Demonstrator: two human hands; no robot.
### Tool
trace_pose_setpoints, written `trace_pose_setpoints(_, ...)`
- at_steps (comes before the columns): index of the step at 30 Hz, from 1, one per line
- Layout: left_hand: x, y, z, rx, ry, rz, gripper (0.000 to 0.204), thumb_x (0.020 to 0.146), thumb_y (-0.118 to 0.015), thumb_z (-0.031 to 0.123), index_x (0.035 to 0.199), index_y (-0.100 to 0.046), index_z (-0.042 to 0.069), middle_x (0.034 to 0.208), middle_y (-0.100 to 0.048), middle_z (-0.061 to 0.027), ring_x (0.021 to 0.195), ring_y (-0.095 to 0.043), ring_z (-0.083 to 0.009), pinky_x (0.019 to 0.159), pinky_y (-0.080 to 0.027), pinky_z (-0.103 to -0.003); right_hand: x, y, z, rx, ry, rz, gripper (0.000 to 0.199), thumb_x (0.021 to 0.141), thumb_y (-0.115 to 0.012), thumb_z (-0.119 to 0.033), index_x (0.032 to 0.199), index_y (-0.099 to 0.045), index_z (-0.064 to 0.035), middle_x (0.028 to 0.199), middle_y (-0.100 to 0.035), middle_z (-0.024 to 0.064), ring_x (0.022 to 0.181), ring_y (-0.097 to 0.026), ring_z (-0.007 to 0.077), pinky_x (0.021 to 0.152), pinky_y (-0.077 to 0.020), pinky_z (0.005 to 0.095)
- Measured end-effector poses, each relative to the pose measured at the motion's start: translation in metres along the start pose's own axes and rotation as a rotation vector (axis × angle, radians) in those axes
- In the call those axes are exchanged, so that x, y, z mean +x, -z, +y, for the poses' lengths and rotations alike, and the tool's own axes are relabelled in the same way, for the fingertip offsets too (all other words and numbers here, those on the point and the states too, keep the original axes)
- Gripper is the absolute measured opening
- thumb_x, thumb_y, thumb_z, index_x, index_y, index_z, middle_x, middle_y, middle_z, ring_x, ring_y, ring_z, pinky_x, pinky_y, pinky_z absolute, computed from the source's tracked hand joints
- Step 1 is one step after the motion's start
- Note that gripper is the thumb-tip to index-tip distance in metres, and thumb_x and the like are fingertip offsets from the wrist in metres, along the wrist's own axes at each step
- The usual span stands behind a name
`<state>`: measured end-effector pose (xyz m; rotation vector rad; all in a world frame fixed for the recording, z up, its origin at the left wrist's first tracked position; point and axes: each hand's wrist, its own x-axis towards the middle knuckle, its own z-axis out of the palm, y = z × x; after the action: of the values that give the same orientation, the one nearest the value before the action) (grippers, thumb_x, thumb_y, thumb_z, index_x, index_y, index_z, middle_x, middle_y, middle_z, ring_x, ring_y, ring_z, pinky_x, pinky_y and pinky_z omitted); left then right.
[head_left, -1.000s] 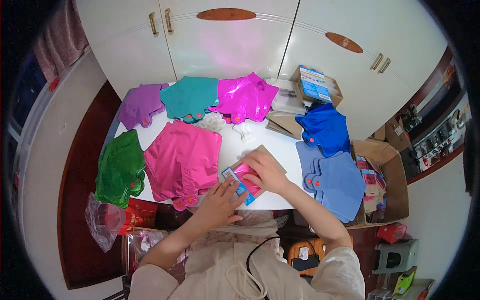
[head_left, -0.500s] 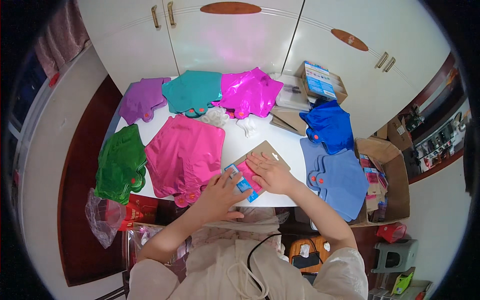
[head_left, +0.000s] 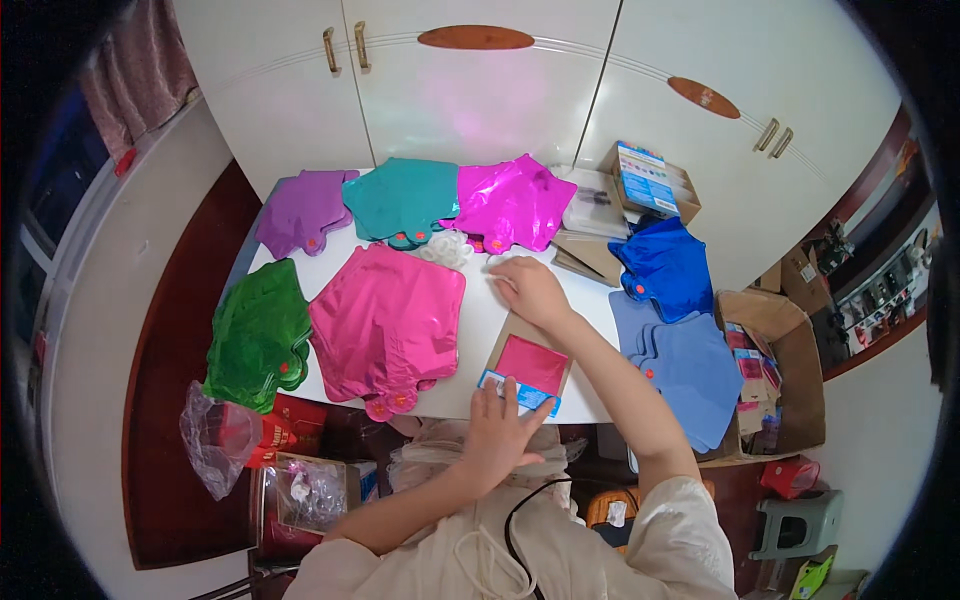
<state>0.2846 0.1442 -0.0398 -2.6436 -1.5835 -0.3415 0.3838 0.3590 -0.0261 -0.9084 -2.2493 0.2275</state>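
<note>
A flat packet [head_left: 528, 366] with a pink front and a blue lower edge lies on a brown card near the front edge of the white table [head_left: 482, 310]. My left hand [head_left: 498, 428] rests on its lower edge, fingers spread. Stretched farther back, my right hand [head_left: 528, 288] lies on the tabletop beside small white plastic pieces [head_left: 448, 248]. Neither hand grips anything. To the left of the packet lies a pile of hot-pink foil balloons [head_left: 388, 318].
Flat foil balloons ring the table: green [head_left: 258, 332], purple [head_left: 302, 208], teal [head_left: 402, 198], magenta [head_left: 512, 200], dark blue [head_left: 662, 264], light blue [head_left: 682, 364]. Cardboard boxes [head_left: 646, 182] stand at the back right, white cupboards behind. A plastic bag [head_left: 214, 440] and open carton [head_left: 790, 372] sit on the floor.
My right hand left the packet and reached toward the back of the table. My left hand slid to the packet's lower edge. The packet now lies flat on the brown card.
</note>
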Motion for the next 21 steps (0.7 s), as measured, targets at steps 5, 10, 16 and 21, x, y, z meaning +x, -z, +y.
trace_pose_setpoints(5, 0.0, 0.005, 0.003, 0.014, 0.012, -0.011, 0.095, 0.058, -0.073, 0.06, 0.14, -0.035, 0.032, 0.129, -0.042, -0.0307, 0.117, -0.041, -0.0496, 0.096, -0.031, -0.062, 0.036, -0.038, 0.001, -0.274, 0.156, -0.03, 0.014, 0.072, -0.064, -0.012, 0.085, -0.067, -0.009, 0.087, -0.062, 0.0066, 0.087, -0.059, 0.0245, 0.073, -0.0465, 0.0393)
trace_pose_setpoints(10, 0.001, 0.0, 0.003, 0.0, 0.021, -0.005, 0.092, 0.06, -0.074, 0.058, 0.14, -0.036, 0.034, 0.13, -0.041, -0.0306, 0.118, -0.041, -0.0498, 0.097, -0.031, -0.063, 0.041, -0.049, 0.012, -0.452, 0.197, -0.105, 0.006, 0.072, -0.063, -0.013, 0.076, -0.064, -0.0088, 0.081, -0.058, 0.0049, 0.084, -0.056, 0.0221, 0.071, -0.0438, 0.0374)
trace_pose_setpoints(16, 0.0, -0.001, 0.002, 0.002, 0.026, 0.018, 0.091, 0.059, -0.074, 0.058, 0.139, -0.037, 0.033, 0.129, -0.042, -0.0298, 0.117, -0.041, -0.0495, 0.096, -0.032, -0.062, 0.014, 0.014, -0.01, -0.343, 0.267, -0.113, 0.006, 0.072, -0.059, -0.014, 0.069, -0.062, -0.0088, 0.078, -0.058, 0.0062, 0.079, -0.057, 0.0242, 0.068, -0.0445, 0.0389)
trace_pose_setpoints(21, 0.001, 0.001, 0.002, -0.013, 0.02, 0.042, 0.092, 0.06, -0.073, 0.058, 0.139, -0.037, 0.031, 0.128, -0.043, -0.0295, 0.116, -0.041, -0.0501, 0.096, -0.032, -0.062, -0.04, 0.06, -0.004, -0.224, 0.069, -0.425, 0.011, 0.072, -0.063, -0.015, 0.076, -0.061, -0.0051, 0.08, -0.059, 0.0097, 0.078, -0.061, 0.0298, 0.066, -0.0484, 0.0414)
